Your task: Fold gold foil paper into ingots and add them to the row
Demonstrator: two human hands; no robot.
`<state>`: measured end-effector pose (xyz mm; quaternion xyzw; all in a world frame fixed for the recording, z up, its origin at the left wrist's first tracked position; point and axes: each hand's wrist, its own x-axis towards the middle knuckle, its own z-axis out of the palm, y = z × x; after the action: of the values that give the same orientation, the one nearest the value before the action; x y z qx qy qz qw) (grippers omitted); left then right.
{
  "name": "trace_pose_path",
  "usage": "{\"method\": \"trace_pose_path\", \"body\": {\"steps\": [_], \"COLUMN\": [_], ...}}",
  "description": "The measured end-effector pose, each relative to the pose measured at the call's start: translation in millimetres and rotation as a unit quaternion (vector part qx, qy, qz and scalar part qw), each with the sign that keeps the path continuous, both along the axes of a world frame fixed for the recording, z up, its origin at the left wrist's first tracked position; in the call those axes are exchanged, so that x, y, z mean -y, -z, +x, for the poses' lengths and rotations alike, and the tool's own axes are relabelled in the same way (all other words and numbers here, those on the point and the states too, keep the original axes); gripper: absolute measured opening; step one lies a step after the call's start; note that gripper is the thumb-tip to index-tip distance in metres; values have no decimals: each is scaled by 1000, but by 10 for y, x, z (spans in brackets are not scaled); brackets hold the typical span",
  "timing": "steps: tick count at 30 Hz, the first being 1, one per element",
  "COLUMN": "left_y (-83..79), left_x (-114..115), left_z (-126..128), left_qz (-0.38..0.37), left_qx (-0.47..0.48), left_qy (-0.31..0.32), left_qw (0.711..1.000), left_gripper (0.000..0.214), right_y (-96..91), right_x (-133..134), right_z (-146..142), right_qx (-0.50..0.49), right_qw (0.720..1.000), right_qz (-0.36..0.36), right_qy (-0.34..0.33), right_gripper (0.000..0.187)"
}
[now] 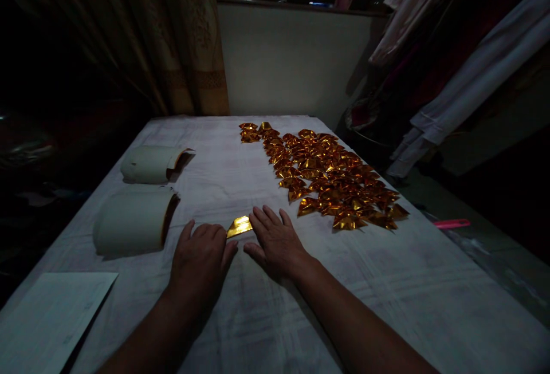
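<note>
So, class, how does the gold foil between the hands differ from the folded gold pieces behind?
The gold foil sheet is one flat piece; the folded gold pieces are many, puffed and crowded. The sheet lies between left hand and right hand; the pieces lie untouched. Both shine gold.

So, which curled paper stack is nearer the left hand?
The front stack, just left of the left hand; the other stack lies farther back.
</note>
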<state>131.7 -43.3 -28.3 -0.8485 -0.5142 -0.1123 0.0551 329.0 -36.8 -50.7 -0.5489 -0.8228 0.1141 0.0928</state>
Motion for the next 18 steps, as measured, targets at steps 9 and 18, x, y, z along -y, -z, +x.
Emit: {"method": "trace_pose_path", "body": {"steps": [9,18], "left_y": [163,191], "left_x": [-165,-214], "left_z": [-58,-120], "left_qz": [-48,-21], "left_qx": [122,166], "left_qy": [-29,-7], "left_qw": [991,986], "left_gripper": [11,12], "right_y": [124,232], "right_x": [-80,-218], "right_z": [107,225], "right_qx": [-116,-223], "right_qw": [991,966], "right_qz": [69,120], "right_qy": [10,54], "right_gripper": [46,38]}}
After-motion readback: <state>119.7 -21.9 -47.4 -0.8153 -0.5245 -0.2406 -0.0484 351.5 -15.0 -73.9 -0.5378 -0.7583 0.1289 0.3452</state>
